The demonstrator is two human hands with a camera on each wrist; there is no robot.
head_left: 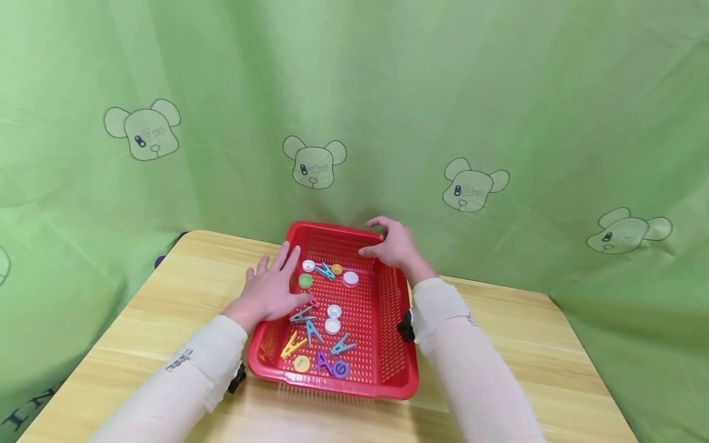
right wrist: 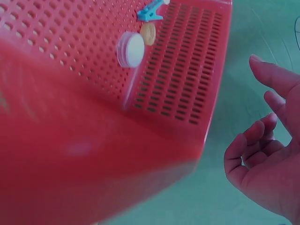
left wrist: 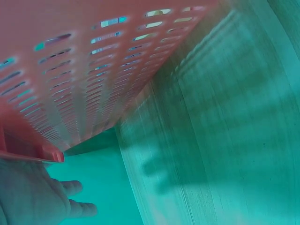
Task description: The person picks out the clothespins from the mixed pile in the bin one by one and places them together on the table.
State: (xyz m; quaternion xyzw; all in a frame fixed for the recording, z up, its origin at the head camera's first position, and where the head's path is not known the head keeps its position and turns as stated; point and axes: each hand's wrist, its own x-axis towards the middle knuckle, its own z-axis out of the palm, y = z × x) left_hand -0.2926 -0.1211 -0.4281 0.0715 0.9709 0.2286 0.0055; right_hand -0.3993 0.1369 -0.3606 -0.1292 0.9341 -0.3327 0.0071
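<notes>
A red plastic basket (head_left: 354,389) with slotted walls holds several clothespins and bottle caps. My left hand (head_left: 271,289) lies over its left rim, fingers spread, thumb reaching inside above a pink clothespin (head_left: 313,301). Close by are a grey clothespin (head_left: 301,316) and a green cap (head_left: 305,281). Around the far right corner is my right hand (head_left: 393,246), fingers loosely bent and nothing in them. In the right wrist view that hand (right wrist: 276,164) appears apart from the basket wall (right wrist: 187,61). A white cap (head_left: 350,279) lies nearest it.
Toward the basket's front lie a yellow clothespin (head_left: 293,344), a purple clothespin (head_left: 324,362) and a purple cap (head_left: 340,369). The basket stands on a wooden table (head_left: 498,326). Behind the table's far edge hangs a green curtain (head_left: 388,111) with printed bear heads.
</notes>
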